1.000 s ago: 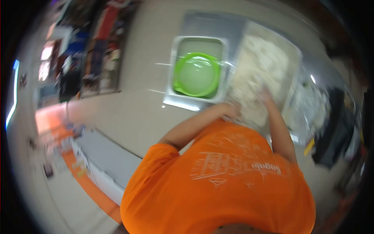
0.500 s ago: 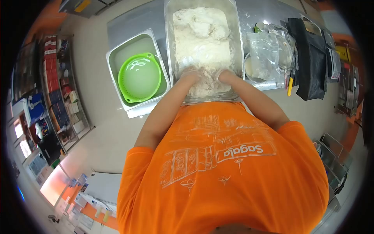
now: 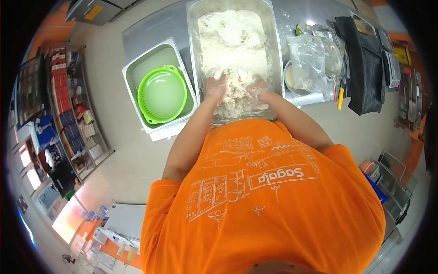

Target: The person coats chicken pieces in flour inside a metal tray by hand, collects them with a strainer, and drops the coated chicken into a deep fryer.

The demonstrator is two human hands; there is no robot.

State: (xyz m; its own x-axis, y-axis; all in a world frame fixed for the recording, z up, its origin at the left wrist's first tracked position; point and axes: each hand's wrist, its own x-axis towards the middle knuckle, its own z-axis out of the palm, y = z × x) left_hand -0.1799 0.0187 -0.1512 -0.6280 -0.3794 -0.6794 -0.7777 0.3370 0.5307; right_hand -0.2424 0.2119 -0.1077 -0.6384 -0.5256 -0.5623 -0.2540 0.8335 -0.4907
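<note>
From my remote seat: both hands down in the near half of a long metal pan (image 3: 274, 50) on the bench (image 3: 153, 25). Left hand (image 3: 216, 87) at the left side of a ragged lump of dough (image 3: 237, 93), right hand (image 3: 261, 86) at its right. Both touch it; fingers partly hidden in the mix, so I can't tell whether they grip or merely press. Looser-looking flour (image 3: 233, 57) fills the far half.

Risks, my judgement: a hard push outward could throw flour over the side walls. Far flour left unworked might give dry patches. Sticky dough could cling to the hands. The near rim sits close against the orange shirt (image 3: 269, 196); leaning in might shove the pan.

Left: a green basin (image 3: 162, 95) inside a smaller tray (image 3: 129, 89); a wide left elbow could jog it. Right: plastic bag (image 3: 305, 52) over a bowl (image 3: 288, 84), just beside the pan. A yellow handle (image 3: 340, 98) seems to overhang the near edge; a passing sleeve might knock it off.
</note>
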